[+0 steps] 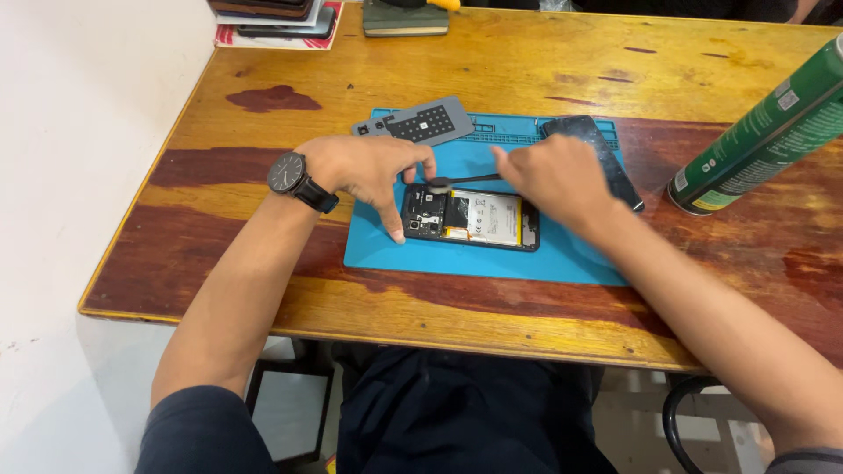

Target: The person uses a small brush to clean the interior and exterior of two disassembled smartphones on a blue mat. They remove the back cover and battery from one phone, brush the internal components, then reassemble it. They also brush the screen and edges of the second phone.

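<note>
Head view, looking down at a wooden table (492,70) with a blue work mat (492,259) laid on it.

Opened phone (470,218) lies flat near the middle of the mat, back cover off — battery and circuit board exposed, camera end toward the person's left.

Left hand (373,171), a dark wristwatch (288,173) on its wrist, rests at the phone's left end. Fingers spread apart: one fingertip (397,235) presses down on the mat just beside the phone's lower left corner, others reach over the top edge. It steadies the phone rather than closing around it.

Right hand (553,180) sits over the phone's upper right edge, fingers drawn together on a thin dark tool (465,180) (looks like tweezers or a spudger; cannot tell which). The tool runs leftward, its tip at a small round dark part (439,185) at the phone's top edge, near the left hand's fingers.

Around it:
- grey back panel (421,123) with a grid of small holes, lying at the mat's far left corner, partly off the mat
- a second dark phone (606,154) or glass panel at the mat's far right, tilted, partly behind the right hand
- green spray can (755,136) on the table to the right, well apart from the mat — appears leaning in this view
- stack of books and devices (281,22) at the table's far left edge
</note>
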